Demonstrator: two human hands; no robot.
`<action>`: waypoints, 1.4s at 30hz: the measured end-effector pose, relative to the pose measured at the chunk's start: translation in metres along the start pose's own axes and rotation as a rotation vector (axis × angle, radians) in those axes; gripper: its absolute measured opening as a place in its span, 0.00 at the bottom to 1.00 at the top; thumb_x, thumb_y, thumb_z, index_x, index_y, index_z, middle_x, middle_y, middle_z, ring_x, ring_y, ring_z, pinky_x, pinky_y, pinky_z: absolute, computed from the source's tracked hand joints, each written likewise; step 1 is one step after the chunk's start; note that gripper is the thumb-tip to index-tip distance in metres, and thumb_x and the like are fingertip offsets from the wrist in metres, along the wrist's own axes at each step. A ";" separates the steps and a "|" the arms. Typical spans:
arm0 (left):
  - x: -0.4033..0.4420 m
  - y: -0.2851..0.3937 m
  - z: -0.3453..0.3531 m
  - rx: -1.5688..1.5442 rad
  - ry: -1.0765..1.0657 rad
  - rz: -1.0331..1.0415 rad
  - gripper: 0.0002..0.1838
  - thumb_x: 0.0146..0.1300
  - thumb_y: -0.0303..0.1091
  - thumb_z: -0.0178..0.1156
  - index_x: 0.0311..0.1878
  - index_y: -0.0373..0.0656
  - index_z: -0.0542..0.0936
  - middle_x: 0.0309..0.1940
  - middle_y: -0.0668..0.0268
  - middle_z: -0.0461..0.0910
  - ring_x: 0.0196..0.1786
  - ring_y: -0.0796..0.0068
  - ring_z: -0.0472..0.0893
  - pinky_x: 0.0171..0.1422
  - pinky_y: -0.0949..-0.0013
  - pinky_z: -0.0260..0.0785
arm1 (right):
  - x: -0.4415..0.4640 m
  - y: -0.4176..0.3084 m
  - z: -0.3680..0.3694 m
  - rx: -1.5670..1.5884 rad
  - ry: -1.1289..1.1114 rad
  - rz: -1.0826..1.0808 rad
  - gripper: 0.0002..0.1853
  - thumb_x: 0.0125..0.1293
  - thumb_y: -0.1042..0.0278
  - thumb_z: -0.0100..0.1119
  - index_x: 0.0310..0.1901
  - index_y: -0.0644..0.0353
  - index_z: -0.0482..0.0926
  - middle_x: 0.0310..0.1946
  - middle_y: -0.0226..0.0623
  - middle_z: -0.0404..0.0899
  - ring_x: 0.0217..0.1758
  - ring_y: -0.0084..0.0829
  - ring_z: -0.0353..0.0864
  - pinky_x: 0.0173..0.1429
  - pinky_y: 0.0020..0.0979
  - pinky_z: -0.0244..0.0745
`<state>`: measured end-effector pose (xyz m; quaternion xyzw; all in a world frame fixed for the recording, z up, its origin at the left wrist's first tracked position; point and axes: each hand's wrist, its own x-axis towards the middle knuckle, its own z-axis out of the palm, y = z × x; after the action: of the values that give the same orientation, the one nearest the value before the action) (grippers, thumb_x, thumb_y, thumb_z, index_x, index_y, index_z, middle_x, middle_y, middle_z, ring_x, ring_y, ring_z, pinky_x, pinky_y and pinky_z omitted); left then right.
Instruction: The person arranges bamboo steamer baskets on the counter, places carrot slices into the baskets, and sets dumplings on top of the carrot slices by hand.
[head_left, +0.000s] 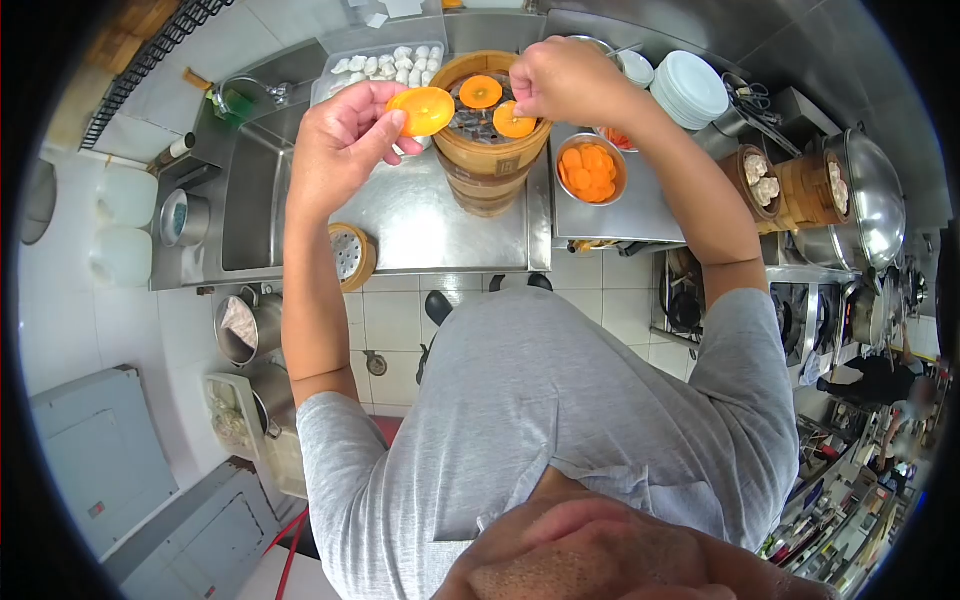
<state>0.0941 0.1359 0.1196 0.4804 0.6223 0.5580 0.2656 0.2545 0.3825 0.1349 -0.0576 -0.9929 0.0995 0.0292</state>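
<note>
My left hand (345, 145) pinches a round orange carrot slice (420, 111) between thumb and fingers, just left of a bamboo steamer (484, 158). More slices may be stacked behind it; I cannot tell. My right hand (568, 85) is closed over the steamer's right side, its fingertips on another carrot slice (514, 122) inside the basket. A carrot slice (480, 92) lies flat towards the back of the dark basket floor. Several steamer tiers are stacked on the steel counter (430, 230). A metal bowl (591, 201) of carrot slices stands to the right.
Behind the steamer is a clear tray (325, 82) of white dumpling-like pieces. White plates (690, 88) are stacked at the back right. A sink (262, 190) lies left, and a perforated round basket (350, 257) at the counter's front edge. Steamers (800, 192) with dumplings stand far right.
</note>
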 end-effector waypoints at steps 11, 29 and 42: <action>0.010 -0.003 0.017 -0.022 -0.042 -0.022 0.13 0.75 0.28 0.60 0.58 0.32 0.79 0.41 0.62 0.88 0.37 0.77 0.88 0.36 0.76 0.77 | -0.015 -0.035 0.008 0.635 0.287 -0.034 0.12 0.64 0.61 0.75 0.36 0.62 0.87 0.24 0.27 0.83 0.25 0.14 0.76 0.31 0.22 0.73; 0.012 -0.009 0.011 -0.145 -0.072 0.026 0.15 0.77 0.31 0.57 0.60 0.31 0.78 0.44 0.59 0.88 0.38 0.73 0.89 0.37 0.74 0.80 | -0.018 -0.051 0.017 0.232 0.753 -0.268 0.09 0.56 0.67 0.75 0.27 0.58 0.84 0.21 0.35 0.82 0.23 0.35 0.82 0.27 0.35 0.75; 0.017 -0.008 0.017 -0.231 0.004 -0.037 0.13 0.71 0.26 0.55 0.55 0.31 0.79 0.39 0.59 0.87 0.34 0.75 0.89 0.35 0.74 0.80 | -0.005 -0.044 0.024 -0.006 1.011 -0.553 0.08 0.53 0.72 0.76 0.29 0.56 0.82 0.27 0.34 0.84 0.29 0.35 0.84 0.33 0.33 0.78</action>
<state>0.0996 0.1588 0.1113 0.4339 0.5633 0.6218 0.3284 0.2532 0.3346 0.1198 0.1636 -0.8341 0.0456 0.5248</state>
